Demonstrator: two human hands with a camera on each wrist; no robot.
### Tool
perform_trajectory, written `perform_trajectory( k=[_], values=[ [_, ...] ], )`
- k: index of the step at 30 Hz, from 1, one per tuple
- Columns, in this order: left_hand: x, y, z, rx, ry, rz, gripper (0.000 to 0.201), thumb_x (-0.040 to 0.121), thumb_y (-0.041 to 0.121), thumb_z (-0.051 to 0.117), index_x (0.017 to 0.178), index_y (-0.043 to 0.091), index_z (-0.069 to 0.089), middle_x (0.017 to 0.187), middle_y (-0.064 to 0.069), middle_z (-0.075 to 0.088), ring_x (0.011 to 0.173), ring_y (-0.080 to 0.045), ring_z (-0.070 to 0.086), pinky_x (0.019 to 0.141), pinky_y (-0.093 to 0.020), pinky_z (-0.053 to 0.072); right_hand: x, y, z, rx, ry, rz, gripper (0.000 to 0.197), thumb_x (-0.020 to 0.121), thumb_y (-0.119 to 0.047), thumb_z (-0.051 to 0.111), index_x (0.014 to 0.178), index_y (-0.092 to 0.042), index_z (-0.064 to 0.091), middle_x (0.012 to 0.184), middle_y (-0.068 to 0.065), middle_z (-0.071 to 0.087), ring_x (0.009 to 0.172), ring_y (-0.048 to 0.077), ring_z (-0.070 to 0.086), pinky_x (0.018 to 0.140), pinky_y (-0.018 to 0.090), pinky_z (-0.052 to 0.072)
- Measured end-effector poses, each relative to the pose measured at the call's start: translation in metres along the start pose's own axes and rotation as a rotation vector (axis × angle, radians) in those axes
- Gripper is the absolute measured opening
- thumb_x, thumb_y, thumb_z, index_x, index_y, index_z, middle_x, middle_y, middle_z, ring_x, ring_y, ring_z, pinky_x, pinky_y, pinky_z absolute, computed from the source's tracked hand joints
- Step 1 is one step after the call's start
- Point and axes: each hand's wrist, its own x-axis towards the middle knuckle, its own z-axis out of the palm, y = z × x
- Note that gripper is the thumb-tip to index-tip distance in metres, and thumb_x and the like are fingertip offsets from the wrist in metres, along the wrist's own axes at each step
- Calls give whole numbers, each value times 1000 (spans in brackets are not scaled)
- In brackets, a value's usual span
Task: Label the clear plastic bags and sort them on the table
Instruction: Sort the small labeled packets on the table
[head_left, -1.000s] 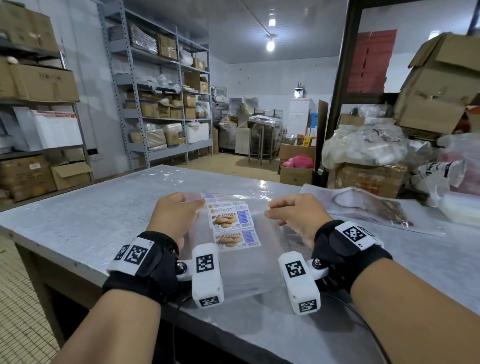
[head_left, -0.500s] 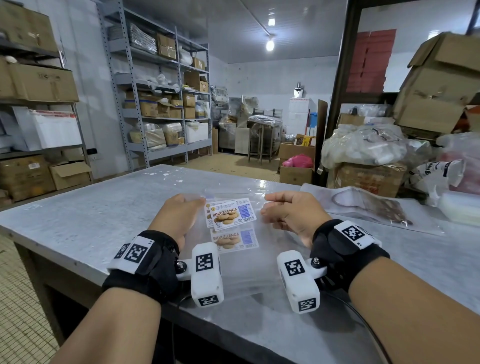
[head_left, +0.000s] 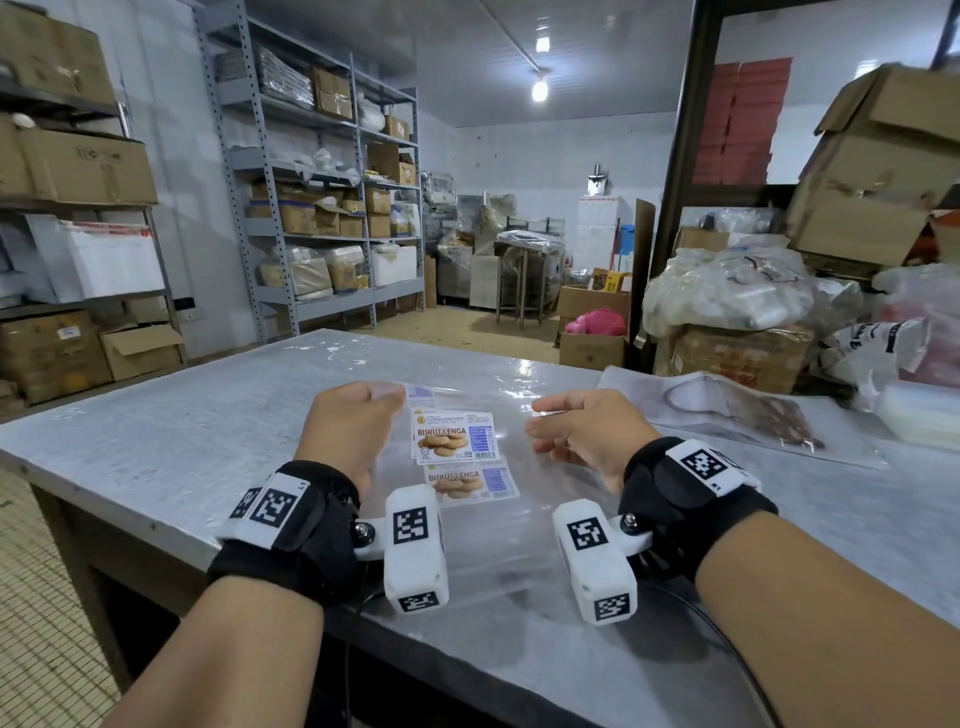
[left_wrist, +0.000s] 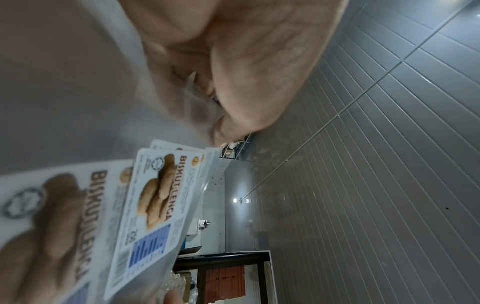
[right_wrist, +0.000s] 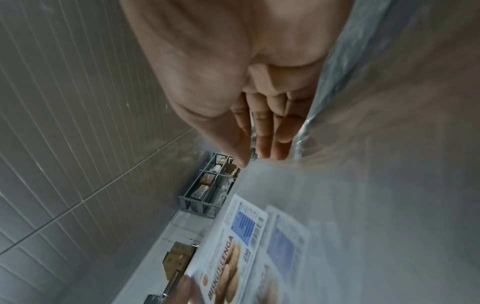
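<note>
Both hands hold a clear plastic bag (head_left: 519, 441) just above the grey table (head_left: 182, 415). It carries a "Biskut Lenga" label (head_left: 454, 436) with a biscuit picture. My left hand (head_left: 358, 431) pinches the bag's left edge with curled fingers (left_wrist: 221, 82). My right hand (head_left: 582, 436) grips the right edge between thumb and nearly straight fingers (right_wrist: 259, 133). Under it lies a flat pile of clear bags whose top one shows the same label (head_left: 470, 480). Both labels also appear in the left wrist view (left_wrist: 161, 195) and the right wrist view (right_wrist: 233, 253).
A flat clear bag with brownish contents (head_left: 743, 415) lies on the table to the right, with a white stack (head_left: 924, 415) beyond it. Cardboard boxes and stuffed plastic bags (head_left: 727, 296) crowd the table's right end. Metal shelves (head_left: 322, 208) stand across the room.
The top labelled bag has come up off the pile and tilted slightly; its label now sits higher over the lower one. Both hands rose a little with it.
</note>
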Motion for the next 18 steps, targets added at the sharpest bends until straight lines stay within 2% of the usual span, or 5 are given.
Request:
perform_trajectory(
  k=[5, 10, 14, 16, 18],
  values=[
    [8, -5, -1, -94, 33, -29, 9, 90, 11, 70, 95, 13, 77, 99, -3, 78, 102, -21, 71, 99, -38, 54, 0, 0, 1, 128, -21, 45, 34, 79, 9, 77, 110, -2, 69, 87, 18, 70, 75, 26, 61, 71, 32, 52],
    [17, -9, -4, -198, -36, -157, 18, 86, 12, 77, 103, 14, 72, 110, -12, 75, 107, -31, 69, 99, -52, 53, -2, -2, 2, 246, -33, 99, 38, 79, 16, 72, 112, 1, 62, 85, 20, 68, 65, 20, 60, 59, 25, 51],
    [20, -10, -4, -347, -20, -171, 46, 82, 0, 79, 122, 10, 57, 117, -16, 68, 108, -30, 68, 100, -51, 53, 1, -4, -2, 194, -31, 116, 39, 79, 10, 75, 113, -6, 63, 79, 10, 69, 62, 16, 58, 52, 24, 42],
    [21, -9, -5, -419, -68, -199, 75, 83, -2, 76, 148, 7, 39, 121, -16, 65, 112, -30, 66, 104, -52, 49, 1, -3, -4, 154, -23, 88, 38, 79, 4, 78, 111, -14, 66, 83, 4, 70, 69, 14, 58, 56, 25, 38],
    [21, -9, -5, -474, -116, -226, 89, 83, -3, 75, 157, 8, 26, 127, -19, 64, 114, -32, 66, 107, -54, 47, 1, -3, -4, 133, 4, 34, 37, 79, 0, 79, 110, -18, 68, 86, 2, 72, 73, 14, 60, 63, 27, 39]
  ],
)
